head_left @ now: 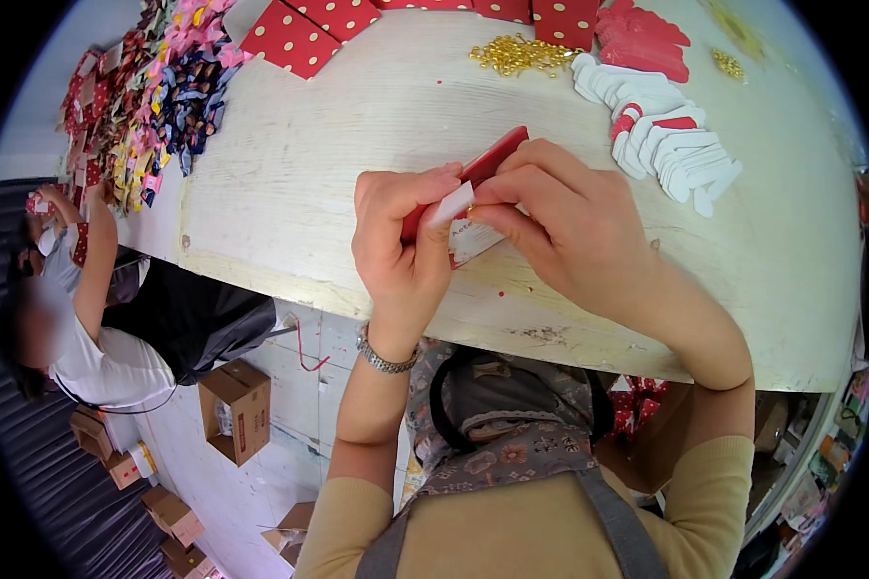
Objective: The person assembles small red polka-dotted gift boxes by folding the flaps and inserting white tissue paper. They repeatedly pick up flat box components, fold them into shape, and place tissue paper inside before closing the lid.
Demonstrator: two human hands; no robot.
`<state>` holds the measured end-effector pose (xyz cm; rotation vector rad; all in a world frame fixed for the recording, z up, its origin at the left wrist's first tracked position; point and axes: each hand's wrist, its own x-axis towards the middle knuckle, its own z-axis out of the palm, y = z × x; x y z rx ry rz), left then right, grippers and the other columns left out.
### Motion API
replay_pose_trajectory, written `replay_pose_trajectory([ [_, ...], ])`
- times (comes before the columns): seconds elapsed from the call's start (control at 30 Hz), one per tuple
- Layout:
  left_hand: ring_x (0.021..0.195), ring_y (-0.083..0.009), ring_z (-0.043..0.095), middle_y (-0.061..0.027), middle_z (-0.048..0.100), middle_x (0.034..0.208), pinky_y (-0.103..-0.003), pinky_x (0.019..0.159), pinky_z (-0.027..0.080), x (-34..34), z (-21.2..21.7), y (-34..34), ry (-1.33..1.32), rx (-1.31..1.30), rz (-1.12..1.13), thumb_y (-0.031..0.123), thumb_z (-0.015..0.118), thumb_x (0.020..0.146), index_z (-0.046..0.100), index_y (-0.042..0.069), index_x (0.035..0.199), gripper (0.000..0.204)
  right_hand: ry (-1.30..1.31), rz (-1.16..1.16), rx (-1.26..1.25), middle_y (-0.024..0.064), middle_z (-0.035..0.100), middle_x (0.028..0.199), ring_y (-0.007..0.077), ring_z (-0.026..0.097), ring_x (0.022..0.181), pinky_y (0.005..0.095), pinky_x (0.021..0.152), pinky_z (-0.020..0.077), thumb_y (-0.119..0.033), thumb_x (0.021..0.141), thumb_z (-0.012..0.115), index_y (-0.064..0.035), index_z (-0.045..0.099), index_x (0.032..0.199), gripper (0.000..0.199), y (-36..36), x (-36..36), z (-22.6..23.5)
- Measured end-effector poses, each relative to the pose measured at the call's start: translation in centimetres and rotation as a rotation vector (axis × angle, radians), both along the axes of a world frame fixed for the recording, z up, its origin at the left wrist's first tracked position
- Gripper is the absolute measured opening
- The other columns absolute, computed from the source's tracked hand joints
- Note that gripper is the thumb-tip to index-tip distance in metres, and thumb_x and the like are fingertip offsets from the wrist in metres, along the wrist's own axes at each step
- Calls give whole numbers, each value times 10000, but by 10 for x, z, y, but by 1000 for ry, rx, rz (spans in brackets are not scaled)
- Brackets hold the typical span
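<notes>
My left hand (393, 232) is closed around a folded card (500, 152), red outside and white inside with print, tilted just above the table. Its thumb presses a small white paper flap (457, 202) on the card. At the flap's edge, my right hand (581, 224) pinches with thumb and forefinger. A tiny gold speck shows between those fingertips, too small to name. The palms and curled fingers hide much of the card.
White wooden table (299, 174). Along its far side: red polka-dot cards (304, 43), gold pieces (519, 56), red cutouts (639, 43) and white tags (671, 145). Colourful bows (179, 106) heap at far left. A person (116, 357) works there; cardboard boxes (237, 410) stand on the floor.
</notes>
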<state>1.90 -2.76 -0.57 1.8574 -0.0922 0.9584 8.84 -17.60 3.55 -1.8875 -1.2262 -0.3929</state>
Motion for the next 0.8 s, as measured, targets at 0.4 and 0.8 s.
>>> replay_pose_trajectory([
  [0.4, 791, -197, 507, -53, 634, 940, -286, 674, 414, -8, 0, -1, 47, 90, 22, 30, 669, 797, 638, 121, 895, 138, 232, 44, -181, 84, 575, 834, 256, 595, 631, 329, 505, 468, -31, 752, 680, -39, 593, 897, 169, -8, -7, 21],
  [0.8, 737, -190, 488, -33, 629, 892, -289, 647, 389, -4, -1, 2, -34, 183, 9, 12, 709, 722, 648, 114, 954, 260, 176, -7, -262, 63, 553, 789, 216, 568, 568, 309, 472, 449, -95, 744, 684, -42, 594, 854, 152, -6, -3, 29],
])
